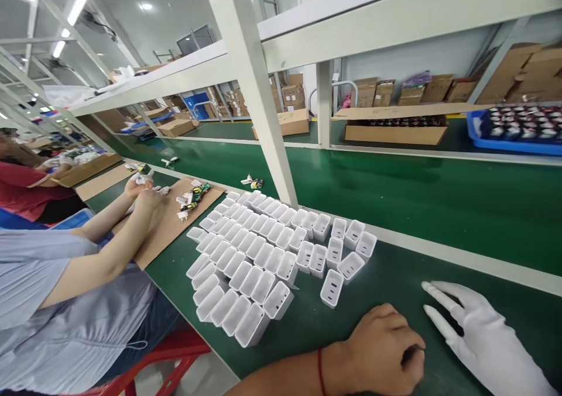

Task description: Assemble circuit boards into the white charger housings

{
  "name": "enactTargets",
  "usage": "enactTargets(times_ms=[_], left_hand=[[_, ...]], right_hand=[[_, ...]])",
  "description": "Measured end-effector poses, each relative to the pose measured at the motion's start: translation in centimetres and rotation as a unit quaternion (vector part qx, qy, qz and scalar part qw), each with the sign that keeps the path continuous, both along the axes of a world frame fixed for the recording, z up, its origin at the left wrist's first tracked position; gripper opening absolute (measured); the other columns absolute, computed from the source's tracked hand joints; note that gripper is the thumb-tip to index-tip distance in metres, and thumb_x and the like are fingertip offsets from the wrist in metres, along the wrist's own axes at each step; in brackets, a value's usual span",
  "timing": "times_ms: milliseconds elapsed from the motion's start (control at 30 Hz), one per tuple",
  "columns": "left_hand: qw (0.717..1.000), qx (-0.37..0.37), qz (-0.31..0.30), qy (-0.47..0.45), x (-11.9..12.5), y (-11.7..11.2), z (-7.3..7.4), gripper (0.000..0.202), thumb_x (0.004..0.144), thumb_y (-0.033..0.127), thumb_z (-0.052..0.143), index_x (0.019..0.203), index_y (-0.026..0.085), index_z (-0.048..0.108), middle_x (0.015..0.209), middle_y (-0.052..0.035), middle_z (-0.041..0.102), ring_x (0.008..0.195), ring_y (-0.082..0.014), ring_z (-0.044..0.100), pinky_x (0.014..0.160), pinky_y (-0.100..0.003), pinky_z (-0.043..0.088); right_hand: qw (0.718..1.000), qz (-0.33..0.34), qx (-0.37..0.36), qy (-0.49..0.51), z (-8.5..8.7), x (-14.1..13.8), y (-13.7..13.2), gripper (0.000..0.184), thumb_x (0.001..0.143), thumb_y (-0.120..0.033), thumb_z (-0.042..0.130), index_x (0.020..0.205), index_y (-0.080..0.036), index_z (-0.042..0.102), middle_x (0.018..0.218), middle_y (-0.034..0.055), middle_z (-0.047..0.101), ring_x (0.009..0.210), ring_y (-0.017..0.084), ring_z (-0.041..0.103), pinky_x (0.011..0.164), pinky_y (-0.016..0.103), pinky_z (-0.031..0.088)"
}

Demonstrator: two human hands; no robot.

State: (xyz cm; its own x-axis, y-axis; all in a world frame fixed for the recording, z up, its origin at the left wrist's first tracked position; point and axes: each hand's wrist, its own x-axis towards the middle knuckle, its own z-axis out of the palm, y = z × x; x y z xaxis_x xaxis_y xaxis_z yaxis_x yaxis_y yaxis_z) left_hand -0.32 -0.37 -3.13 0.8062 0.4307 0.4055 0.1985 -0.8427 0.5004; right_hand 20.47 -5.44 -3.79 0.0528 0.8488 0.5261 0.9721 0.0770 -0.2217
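My left hand (381, 352), bare and with a red string at the wrist, is curled into a loose fist low over the green table (316, 337). A dark hollow shows between its thumb and curled fingers, and nothing is seen in it. To its right, my right hand (478, 331) wears a white glove; its fingers are stretched out and apart, holding nothing. Left of both hands, many white plastic housings (250, 326) stand in packed rows with their open tops up. Several looser housings lie closest to my left hand, including a slotted housing (332, 289).
A co-worker's hands (143, 185) work over a cardboard sheet (162, 226) with circuit boards (193, 197) on it. A green conveyor belt (417, 197) runs behind a white post (263, 103). Beyond are an open carton (395, 131) and a blue tray (518, 144).
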Motion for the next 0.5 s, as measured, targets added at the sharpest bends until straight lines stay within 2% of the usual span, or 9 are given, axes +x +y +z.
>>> enactTargets(times_ms=[100, 300, 500], left_hand=[[1.000, -0.012, 0.009, -0.019, -0.11, -0.03, -0.20, 0.014, 0.077, 0.024, 0.058, 0.084, 0.015, 0.067, 0.070, -0.0050, 0.066, 0.067, -0.0173, 0.060, 0.079, -0.031, 0.056], [0.998, -0.030, 0.013, -0.044, -0.40, -0.06, -0.09, 0.012, 0.077, 0.021, 0.059, 0.084, 0.016, 0.067, 0.070, -0.0048, 0.063, 0.071, -0.0176, 0.059, 0.079, -0.030, 0.056], [0.999, -0.043, 0.002, -0.024, -0.50, -0.14, 0.12, 0.011, 0.080, 0.022, 0.057, 0.085, 0.016, 0.066, 0.072, -0.0051, 0.062, 0.074, -0.0178, 0.058, 0.081, -0.031, 0.056]], right_hand=[[0.998, 0.008, -0.015, -0.055, 0.31, -0.04, 0.16, 0.047, 0.096, -0.048, 0.040, 0.117, -0.015, 0.067, 0.116, 0.0145, 0.065, 0.088, 0.027, 0.070, 0.071, 0.041, 0.063], [0.998, 0.004, -0.035, -0.051, 0.81, -0.22, 0.06, 0.044, 0.096, -0.043, 0.043, 0.119, -0.016, 0.067, 0.118, 0.0131, 0.064, 0.100, 0.027, 0.067, 0.083, 0.041, 0.060], [0.997, 0.002, -0.030, -0.066, 0.94, -0.41, -0.01, 0.046, 0.097, -0.044, 0.041, 0.120, -0.014, 0.066, 0.118, 0.0136, 0.064, 0.098, 0.026, 0.067, 0.082, 0.041, 0.060]])
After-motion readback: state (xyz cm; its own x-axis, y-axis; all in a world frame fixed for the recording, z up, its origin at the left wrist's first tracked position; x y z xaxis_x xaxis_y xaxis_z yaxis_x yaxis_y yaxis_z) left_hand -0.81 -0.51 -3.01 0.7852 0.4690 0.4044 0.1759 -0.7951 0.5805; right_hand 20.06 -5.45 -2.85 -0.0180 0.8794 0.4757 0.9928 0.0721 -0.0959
